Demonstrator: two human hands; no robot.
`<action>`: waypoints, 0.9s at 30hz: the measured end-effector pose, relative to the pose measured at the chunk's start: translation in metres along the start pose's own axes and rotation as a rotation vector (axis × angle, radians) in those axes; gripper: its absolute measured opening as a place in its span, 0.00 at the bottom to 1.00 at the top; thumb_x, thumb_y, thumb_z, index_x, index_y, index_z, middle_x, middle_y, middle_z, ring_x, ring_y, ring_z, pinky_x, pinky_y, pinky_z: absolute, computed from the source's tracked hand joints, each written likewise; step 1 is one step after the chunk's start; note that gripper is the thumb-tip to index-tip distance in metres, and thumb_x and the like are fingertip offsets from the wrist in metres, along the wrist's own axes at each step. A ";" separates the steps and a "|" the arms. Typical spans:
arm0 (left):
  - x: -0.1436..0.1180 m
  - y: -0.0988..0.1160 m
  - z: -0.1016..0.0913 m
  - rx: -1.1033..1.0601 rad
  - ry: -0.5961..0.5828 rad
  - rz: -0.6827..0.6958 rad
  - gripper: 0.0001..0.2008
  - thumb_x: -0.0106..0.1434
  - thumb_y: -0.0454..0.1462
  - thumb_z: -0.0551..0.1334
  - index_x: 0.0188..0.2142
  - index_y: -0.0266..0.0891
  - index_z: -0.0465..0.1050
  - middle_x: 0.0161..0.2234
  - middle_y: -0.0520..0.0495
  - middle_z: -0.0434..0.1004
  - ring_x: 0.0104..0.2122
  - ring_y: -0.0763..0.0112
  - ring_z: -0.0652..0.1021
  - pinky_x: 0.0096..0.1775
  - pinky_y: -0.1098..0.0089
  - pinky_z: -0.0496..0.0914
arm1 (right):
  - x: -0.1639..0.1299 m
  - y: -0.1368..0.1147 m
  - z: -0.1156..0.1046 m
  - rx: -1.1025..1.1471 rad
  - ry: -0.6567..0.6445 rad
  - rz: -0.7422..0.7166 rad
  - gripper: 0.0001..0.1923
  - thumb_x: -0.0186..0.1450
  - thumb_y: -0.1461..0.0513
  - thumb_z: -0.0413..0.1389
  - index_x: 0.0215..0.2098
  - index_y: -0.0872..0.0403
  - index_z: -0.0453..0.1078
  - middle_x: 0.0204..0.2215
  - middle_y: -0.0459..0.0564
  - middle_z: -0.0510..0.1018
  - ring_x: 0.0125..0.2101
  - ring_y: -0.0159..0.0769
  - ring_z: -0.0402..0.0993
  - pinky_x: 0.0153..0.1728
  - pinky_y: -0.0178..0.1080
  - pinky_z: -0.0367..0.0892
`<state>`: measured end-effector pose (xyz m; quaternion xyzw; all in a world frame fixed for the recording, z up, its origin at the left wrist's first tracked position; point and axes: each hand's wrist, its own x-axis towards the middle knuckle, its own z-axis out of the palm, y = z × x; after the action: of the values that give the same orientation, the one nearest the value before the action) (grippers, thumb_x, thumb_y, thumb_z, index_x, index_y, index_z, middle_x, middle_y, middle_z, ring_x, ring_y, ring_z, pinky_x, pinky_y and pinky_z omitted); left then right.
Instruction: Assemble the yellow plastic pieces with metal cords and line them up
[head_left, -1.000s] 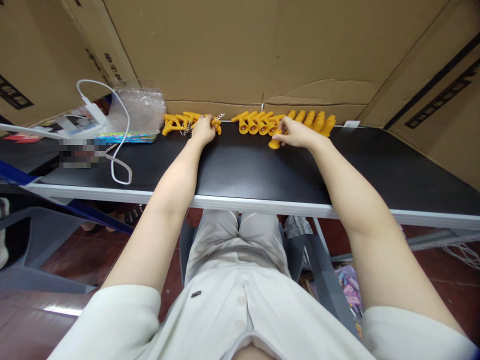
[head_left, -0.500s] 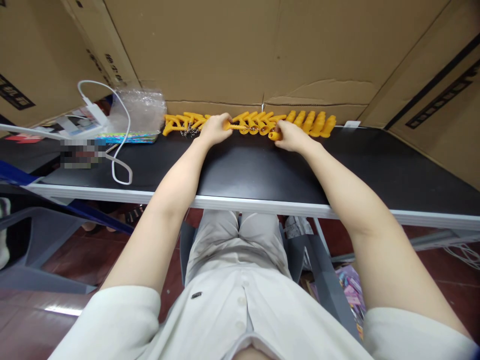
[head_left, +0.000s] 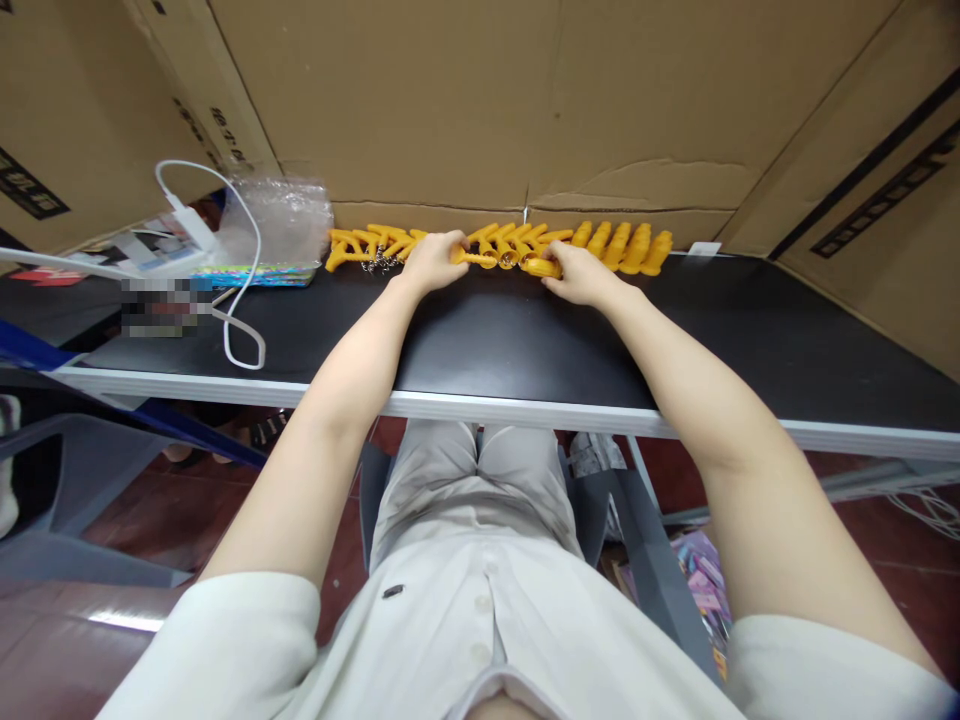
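My left hand (head_left: 437, 260) is closed on a slim yellow-orange plastic piece (head_left: 475, 259), whose ridged end sticks out to the right. My right hand (head_left: 576, 272) pinches a thicker, hollow-ended yellow piece (head_left: 540, 267), which points left toward the other one. A short gap separates the two pieces. Behind and between the hands is a row of slanted yellow parts with round ends (head_left: 508, 240). Left of my left hand lie branching yellow parts (head_left: 360, 245) with small metal bits (head_left: 382, 262) among them. Several knobbly, bottle-shaped yellow parts (head_left: 637, 247) line up right of my right hand.
Cardboard walls (head_left: 450, 110) close off the back and sides of the black table (head_left: 495, 340). On the left are a clear plastic bag (head_left: 281, 220), a colourful packet (head_left: 259, 275) and a white cable (head_left: 259, 235). A white tag (head_left: 703, 249) lies at the back right.
The piece in my right hand has turned from showing its open end to pointing left, and sits slightly further left. My left hand has shifted slightly right with its piece.
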<state>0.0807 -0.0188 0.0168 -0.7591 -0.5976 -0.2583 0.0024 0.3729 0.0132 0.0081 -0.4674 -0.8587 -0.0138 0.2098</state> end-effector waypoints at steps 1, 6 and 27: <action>0.000 0.000 0.000 0.000 0.001 0.007 0.24 0.67 0.36 0.63 0.61 0.37 0.81 0.51 0.39 0.85 0.54 0.52 0.80 0.57 0.61 0.72 | 0.001 0.002 0.001 0.007 0.005 -0.016 0.20 0.63 0.66 0.61 0.54 0.57 0.76 0.51 0.63 0.85 0.52 0.57 0.82 0.57 0.52 0.75; 0.001 0.003 0.004 0.028 -0.001 0.030 0.24 0.67 0.37 0.63 0.62 0.38 0.80 0.51 0.39 0.86 0.53 0.52 0.81 0.56 0.60 0.73 | 0.003 0.009 0.007 0.056 0.068 -0.159 0.23 0.67 0.63 0.60 0.59 0.58 0.78 0.58 0.64 0.83 0.60 0.60 0.79 0.66 0.59 0.71; -0.004 0.014 0.001 0.032 -0.026 -0.005 0.23 0.69 0.39 0.63 0.61 0.40 0.80 0.49 0.39 0.85 0.54 0.48 0.82 0.58 0.57 0.73 | 0.006 0.001 0.006 0.517 0.034 -0.004 0.33 0.63 0.53 0.73 0.63 0.53 0.75 0.61 0.60 0.80 0.49 0.51 0.86 0.58 0.57 0.80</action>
<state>0.0933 -0.0264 0.0184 -0.7606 -0.6037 -0.2388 0.0060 0.3689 0.0201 0.0045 -0.3964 -0.8309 0.1977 0.3368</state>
